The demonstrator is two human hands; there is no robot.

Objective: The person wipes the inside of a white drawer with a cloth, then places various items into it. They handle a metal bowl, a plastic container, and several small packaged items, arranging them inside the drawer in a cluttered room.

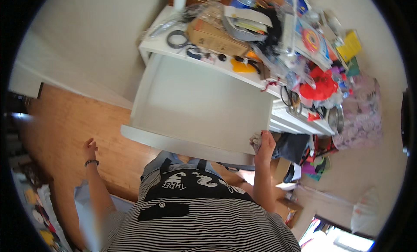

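Observation:
A white drawer point(195, 100) stands pulled out from a white dresser in front of me, its pale inside facing up. At its near right corner, my right hand point(266, 146) is closed around a crumpled patterned cloth point(255, 141), which lies against the inner side. Part of that cloth is hidden by the fingers. Off to the left, over the wooden floor, my left hand point(90, 150) hangs in the air with loosely bent fingers apart and nothing in them. A dark beaded bracelet circles that wrist.
On the dresser top point(152, 45) are a tape roll point(177, 39), a cardboard box point(217, 36), an orange-yellow item point(243, 66) and heaped plastic bags. A red flower-like thing point(319, 84) lies further right. Dark cloth point(290, 146) and a carton point(281, 173) stand beyond my right arm.

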